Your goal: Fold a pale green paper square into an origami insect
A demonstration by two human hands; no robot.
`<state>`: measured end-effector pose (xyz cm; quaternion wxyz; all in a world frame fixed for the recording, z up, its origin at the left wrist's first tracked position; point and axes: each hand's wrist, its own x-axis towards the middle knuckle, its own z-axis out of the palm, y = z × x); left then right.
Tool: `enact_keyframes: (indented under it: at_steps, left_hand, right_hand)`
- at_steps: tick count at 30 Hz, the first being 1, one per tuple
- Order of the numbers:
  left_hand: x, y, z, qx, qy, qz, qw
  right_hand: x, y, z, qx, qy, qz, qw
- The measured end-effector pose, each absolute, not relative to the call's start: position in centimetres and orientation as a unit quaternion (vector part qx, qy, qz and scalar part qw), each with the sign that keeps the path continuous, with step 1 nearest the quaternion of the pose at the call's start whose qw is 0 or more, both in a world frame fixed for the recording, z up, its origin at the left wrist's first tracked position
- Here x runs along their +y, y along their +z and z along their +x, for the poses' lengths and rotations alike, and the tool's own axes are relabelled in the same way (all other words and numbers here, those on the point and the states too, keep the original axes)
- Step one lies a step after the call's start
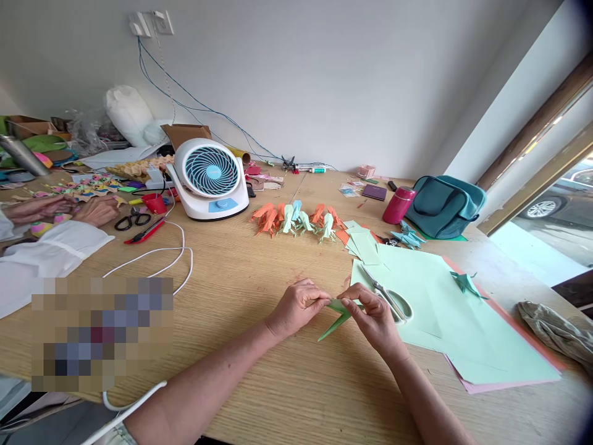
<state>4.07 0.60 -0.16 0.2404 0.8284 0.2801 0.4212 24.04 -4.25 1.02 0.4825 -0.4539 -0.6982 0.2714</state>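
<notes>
Head camera: wooden table [273, 259], both hands at the near side.
Left hand [300, 307]: thumb and fingers closed in a pinch on the left end of the green folded paper [335, 326].
Right hand [374, 318]: thumb and index also pinched shut, on the paper's right part.
Green folded paper: between the hands, long point slanting down-left. Can't tell if that tip touches the table.
White-handled scissors [390, 295]: on the pale green sheets [449, 321], just beside right hand.
Pale green sheets: on top; orange and pink edges show underneath.
Paper figures [288, 217]: row beyond the hands, orange, pale green, light blue.
Teal figure [465, 283]: on the sheets, right side.
Fan [210, 176]: white/blue, left of the row.
Pink bottle [399, 205]: upright-ish, just beside teal bag [442, 207].
Black-handled scissors [133, 219]: left, by red cutter [145, 231].
Other person's hands [96, 211]: far left, among small colorful pieces.
</notes>
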Motion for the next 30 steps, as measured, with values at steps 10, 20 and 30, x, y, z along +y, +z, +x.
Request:
enact_keyframes:
  at_steps: [10,20,30]
  left_hand:
    - [0.8,-0.8,3.9,0.269,0.399,0.857,0.187]
    - [1.1,-1.3,3.8,0.297,0.368,0.854,0.217]
    - [0.7,-0.9,4.2,0.348,0.353,0.761,0.419]
  right_hand:
    - [-4.0,0.9,24.5,-0.692,0.255,-0.457,0.497]
    - [-3.8,0.9,24.8,-0.693,0.237,-0.458,0.505]
    - [-4.0,1.2,24.9,-0.657,0.236,-0.488,0.523]
